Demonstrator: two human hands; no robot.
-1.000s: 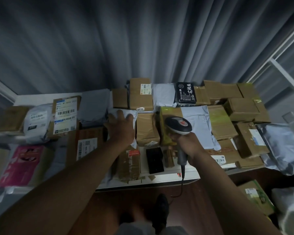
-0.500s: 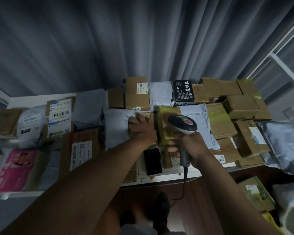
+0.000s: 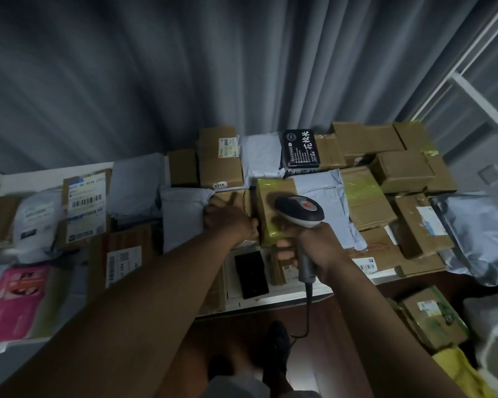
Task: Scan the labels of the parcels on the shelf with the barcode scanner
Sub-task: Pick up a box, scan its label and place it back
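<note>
Nearest you: dark wood floor point(image 3: 227, 326), your shoe point(image 3: 276, 340), and at near right a cardboard box with green print point(image 3: 434, 320) beside a yellow bag point(image 3: 457, 369).

Your right hand point(image 3: 314, 248): fingers wrapped round the grey handle of the barcode scanner point(image 3: 299, 211); its black-and-white head sits over the yellow-taped box point(image 3: 270, 202), and its cable point(image 3: 306, 311) hangs toward the floor.

Your left hand point(image 3: 230, 222): fingers curled on a brown box point(image 3: 233, 196) just left of the yellow-taped one; how firm the hold is cannot be told.

White shelf point(image 3: 270, 300), near edge: a flat black item point(image 3: 250, 274) and a small labelled carton point(image 3: 282, 268).

Near left: pink packet point(image 3: 15, 300), brown box with a white barcode label point(image 3: 121, 262).

Middle: grey mailer bag point(image 3: 184, 214), white bag point(image 3: 38, 216), box with a blue-and-white label point(image 3: 87, 205). Right: stacked brown cartons point(image 3: 400, 173) and a silver bag point(image 3: 477, 237).

Far row: upright box marked 2214 point(image 3: 220, 156), black printed packet point(image 3: 301, 149).

Behind the shelf: grey pleated curtain point(image 3: 184, 67); white frame point(image 3: 477, 104) at far right.
</note>
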